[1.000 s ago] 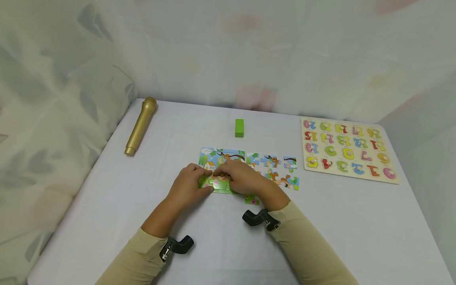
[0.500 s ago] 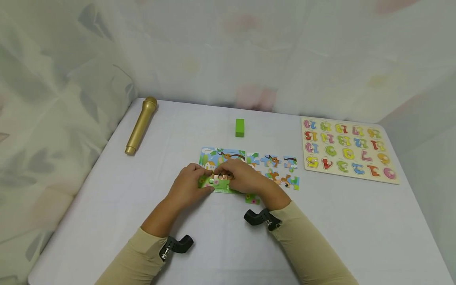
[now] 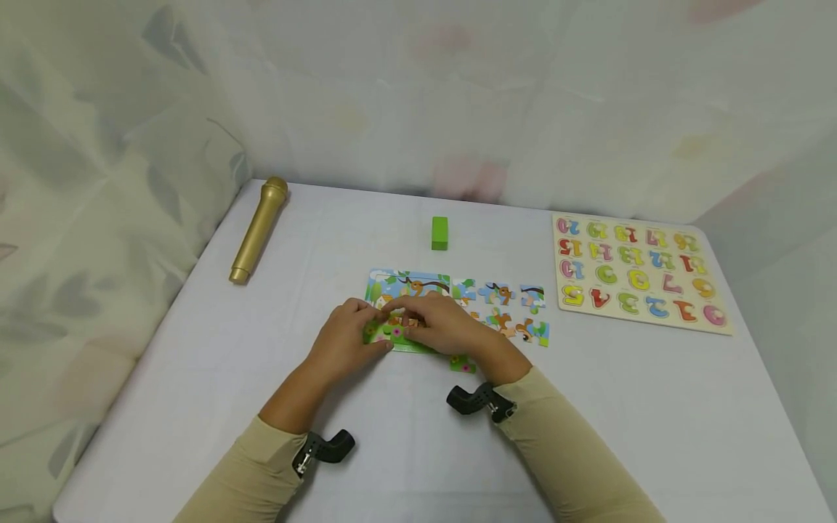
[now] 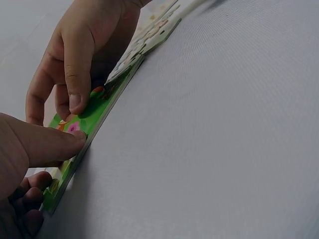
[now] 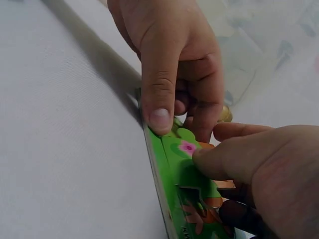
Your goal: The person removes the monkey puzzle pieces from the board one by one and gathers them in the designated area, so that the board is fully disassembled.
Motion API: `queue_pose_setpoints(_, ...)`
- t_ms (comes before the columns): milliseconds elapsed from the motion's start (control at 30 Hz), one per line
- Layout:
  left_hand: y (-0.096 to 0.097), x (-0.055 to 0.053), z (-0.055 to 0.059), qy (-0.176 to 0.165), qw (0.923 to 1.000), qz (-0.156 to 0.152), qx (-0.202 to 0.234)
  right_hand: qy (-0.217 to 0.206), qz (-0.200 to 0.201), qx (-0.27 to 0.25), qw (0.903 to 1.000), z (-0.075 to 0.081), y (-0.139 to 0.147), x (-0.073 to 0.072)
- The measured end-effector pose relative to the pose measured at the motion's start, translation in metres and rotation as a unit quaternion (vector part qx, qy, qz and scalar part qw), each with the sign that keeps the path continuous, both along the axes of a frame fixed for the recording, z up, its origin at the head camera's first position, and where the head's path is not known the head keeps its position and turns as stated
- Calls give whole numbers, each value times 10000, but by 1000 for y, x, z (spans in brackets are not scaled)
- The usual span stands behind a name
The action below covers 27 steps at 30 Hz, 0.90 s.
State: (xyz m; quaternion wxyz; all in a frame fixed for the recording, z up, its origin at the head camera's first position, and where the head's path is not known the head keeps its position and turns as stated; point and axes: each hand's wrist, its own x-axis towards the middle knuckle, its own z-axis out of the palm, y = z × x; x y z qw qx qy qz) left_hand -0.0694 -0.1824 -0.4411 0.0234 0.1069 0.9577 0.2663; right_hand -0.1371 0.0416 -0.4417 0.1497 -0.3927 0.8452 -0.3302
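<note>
A jigsaw puzzle board (image 3: 381, 282) with a house and branch scene lies mid-table, its middle partly hidden under both hands. My left hand (image 3: 343, 338) grips its left end, with the thumb (image 4: 67, 147) at the near edge and the other fingers curled by the far side. My right hand (image 3: 445, 323) reaches over the board from the right. Between its thumb and index finger it holds a green puzzle piece (image 5: 185, 149) with a pink flower, low in the board; the thumb rests on the piece's edge. Loose puzzle pieces (image 3: 499, 294) lie right of the board.
A green block (image 3: 440, 234) stands behind the board. At the back left lies a gold microphone (image 3: 258, 232), and a wooden number board (image 3: 644, 274) is at the right. One more loose green piece (image 3: 463, 365) sits below the right wrist. Patterned cloth (image 3: 418, 94) hangs behind the table.
My right index finger has straightened and moved left toward the left hand, and its thumb has come into sight over the flower piece. My left hand stays put on the board.
</note>
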Motion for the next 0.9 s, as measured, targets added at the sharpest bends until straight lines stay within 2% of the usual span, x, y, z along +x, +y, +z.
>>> queue_pose_setpoints(67,0,0,0,8,10000,7,0,68,-16,25,10000,-1,-1,0)
queue_pose_setpoints(167,0,0,-1,27,10000,0,34,-98,-93,-64,9999,-1,-1,-1)
queue_pose_setpoints(433,0,0,-1,-73,10000,22,62,-1010,-193,-619,9928,8,5,-1)
queue_pose_setpoints(767,0,0,-2,-113,9998,23,140,-1333,-460,-875,9861,20,20,-3)
queue_pose_setpoints(900,0,0,-2,-77,9999,35,143,-1310,-536,-864,9862,23,27,-1)
